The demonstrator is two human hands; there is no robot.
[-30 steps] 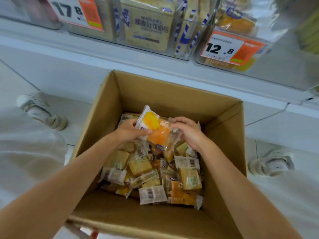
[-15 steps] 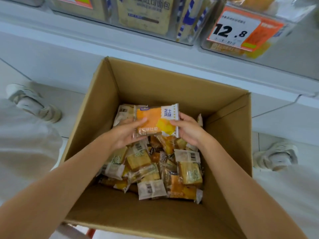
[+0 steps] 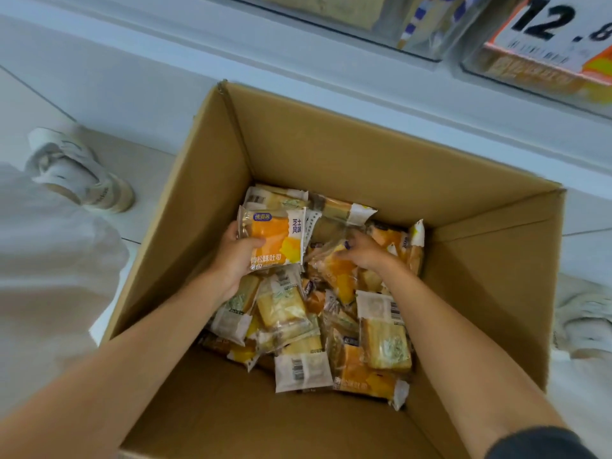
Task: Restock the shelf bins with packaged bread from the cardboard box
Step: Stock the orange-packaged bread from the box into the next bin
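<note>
An open cardboard box (image 3: pixel 364 154) stands on the floor below me, holding several packaged breads (image 3: pixel 284 309) in orange and clear wrappers. My left hand (image 3: pixel 236 256) grips an orange-and-white bread packet (image 3: pixel 278 236) by its left side, raised a little over the pile. My right hand (image 3: pixel 362 251) reaches down into the pile and closes its fingers on another orange bread packet (image 3: pixel 334 266) that lies among the others. The shelf bins (image 3: pixel 414 28) run along the top of the view.
A bin with a 12.8 price tag (image 3: pixel 556 24) sits at the top right. My white shoes (image 3: pixel 76 170) stand on the floor on either side of the box, the other shoe (image 3: pixel 583 323) at the right. White clothing covers the left edge.
My right hand let go of the orange packet and dropped into the pile onto a second one. The left hand now holds the first packet alone. The view tilted down toward the box.
</note>
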